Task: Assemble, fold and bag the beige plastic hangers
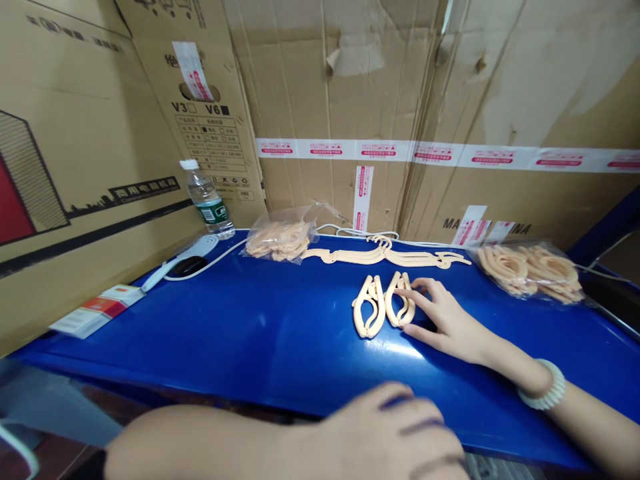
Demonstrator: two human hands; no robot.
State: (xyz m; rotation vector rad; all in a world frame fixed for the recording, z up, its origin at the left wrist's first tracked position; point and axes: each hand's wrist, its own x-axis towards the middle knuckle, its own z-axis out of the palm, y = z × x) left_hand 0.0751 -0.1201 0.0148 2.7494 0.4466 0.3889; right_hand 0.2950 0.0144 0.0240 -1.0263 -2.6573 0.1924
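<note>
Two cream plastic folding hangers lie folded side by side on the blue tabletop [240, 333]. My right hand [440, 317], with a pale beaded bracelet at the wrist, is on the right-hand folded hanger [393, 303], thumb at its lower end and fingers over its upper right side. The left-hand folded hanger [359, 317] lies just beside it, untouched. Behind them several unfolded hangers [357, 256] lie stacked with arms spread and hooks towards the back. Across the near edge reaches my left hand [395, 437], blurred, its fingers bent and apart with nothing visible in them.
Clear bags of folded hangers lie at the back left [280, 239] and right [530, 270]. A water bottle [213, 203], a white handled object [180, 257], a black object [191, 267] and a small box [97, 310] stand or lie left. Cardboard [320, 87] walls the back; a white cable runs along it.
</note>
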